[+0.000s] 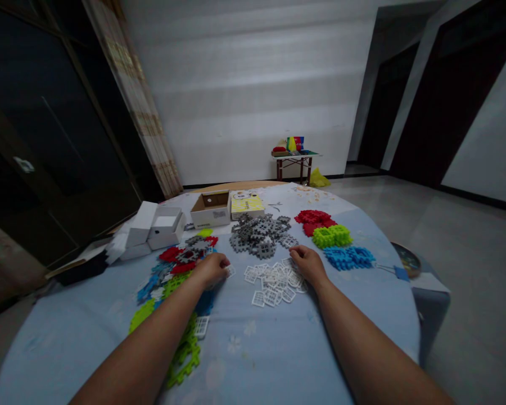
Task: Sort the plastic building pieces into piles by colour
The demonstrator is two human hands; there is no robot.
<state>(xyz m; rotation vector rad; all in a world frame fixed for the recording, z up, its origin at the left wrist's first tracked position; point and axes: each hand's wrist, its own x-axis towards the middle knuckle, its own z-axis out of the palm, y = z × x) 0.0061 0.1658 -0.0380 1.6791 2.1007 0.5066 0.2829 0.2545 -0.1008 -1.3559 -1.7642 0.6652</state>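
My left hand (213,270) is closed at the right edge of a mixed pile of toothed plastic building pieces (172,289) in green, blue, red and grey. A small white lattice window piece (230,271) shows at its fingertips. My right hand (308,263) is closed too, its fingertips on a grey toothed building piece (289,241) at the right edge of a grey heap (259,230). Between my hands lies a loose heap of white lattice pieces (276,281). The undersides of both hands are hidden.
Red (314,219), lime green (332,236) and blue (349,257) stacks stand on the right. An open box (211,211), a yellow-and-white box (247,203) and white cartons (156,225) line the back. Small pale bits (316,194) lie at the far right.
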